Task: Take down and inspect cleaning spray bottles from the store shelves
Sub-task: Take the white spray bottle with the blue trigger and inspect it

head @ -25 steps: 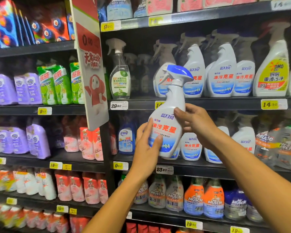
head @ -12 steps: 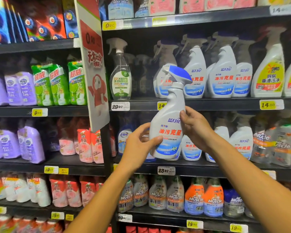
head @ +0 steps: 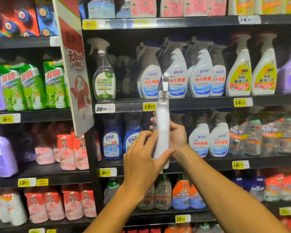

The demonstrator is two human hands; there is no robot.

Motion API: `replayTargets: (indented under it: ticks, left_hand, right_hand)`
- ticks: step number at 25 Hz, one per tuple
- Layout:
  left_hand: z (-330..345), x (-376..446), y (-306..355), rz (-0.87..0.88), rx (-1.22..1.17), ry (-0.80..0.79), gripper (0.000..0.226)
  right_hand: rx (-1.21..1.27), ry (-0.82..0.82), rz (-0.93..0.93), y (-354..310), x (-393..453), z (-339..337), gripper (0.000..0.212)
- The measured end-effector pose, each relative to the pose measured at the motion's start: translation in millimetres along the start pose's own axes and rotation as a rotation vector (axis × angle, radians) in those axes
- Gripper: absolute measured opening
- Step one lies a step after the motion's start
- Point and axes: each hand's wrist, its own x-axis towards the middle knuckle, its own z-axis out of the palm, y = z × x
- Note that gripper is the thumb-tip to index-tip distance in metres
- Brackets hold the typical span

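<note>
Fingers (head: 163, 154) of both hands clasp the white spray bottle (head: 162, 128) (seen edge-on, contents unseen).

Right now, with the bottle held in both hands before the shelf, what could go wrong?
1. The white spray bottle is edge-on with its nozzle toward the person; a squeezed trigger might spray them.
2. The left hand and right hand hold only its lower body, so it might slip while being turned.

Both forearms are bare right to the frame's lower edge, no sleeve showing on either. The left hand (head: 142, 158) and right hand (head: 175, 136) wear nothing; nails trimmed short.
</note>
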Motion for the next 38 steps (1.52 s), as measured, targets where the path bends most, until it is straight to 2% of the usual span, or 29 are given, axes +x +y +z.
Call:
replayTargets:
  ticks: [5,7,10,12,15,19,23,27,32,38]
  left_hand:
    - [-10,0,-3,-0.016,-0.059,-0.018,0.06]
    - [-14,0,-10,-0.062,-0.139,-0.044,0.054]
    - [-18,8,-27,-0.277,-0.448,-0.057,0.029]
    - [-17,19,-35,-0.486,-0.728,-0.102,0.028]
    - [-15,42,-43,-0.572,-0.929,-0.153,0.023]
    - [-17,86,-56,-0.642,-0.964,-0.243,0.022]
    - [-10,118,-66,-0.689,-1.003,-0.301,0.015]
    - [8,148,-69,-0.729,-1.005,-0.229,0.011]
    - [33,194,-72,-0.732,-0.903,-0.218,0.014]
    - [54,239,-77,-0.682,-0.77,-0.239,0.017]
  right_hand:
    - [-0.018,-0.037,-0.002,5,-4,9,0.054]
    - [-0.069,-0.014,-0.044,3,-5,16,0.048]
    - [-0.299,0.069,-0.237,-7,-4,28,0.027]
    - [-0.487,0.137,-0.295,-15,-5,40,0.024]
    - [-0.625,0.184,-0.353,-24,-3,57,0.022]
    - [-0.723,0.175,-0.48,-40,2,73,0.025]
    - [-0.679,0.134,-0.483,-62,15,71,0.026]
    - [-0.741,0.036,-0.422,-86,42,60,0.023]
    - [-0.959,0.01,-0.495,-115,90,47,0.022]
    - [-0.947,0.0,-0.508,-139,146,35,0.022]
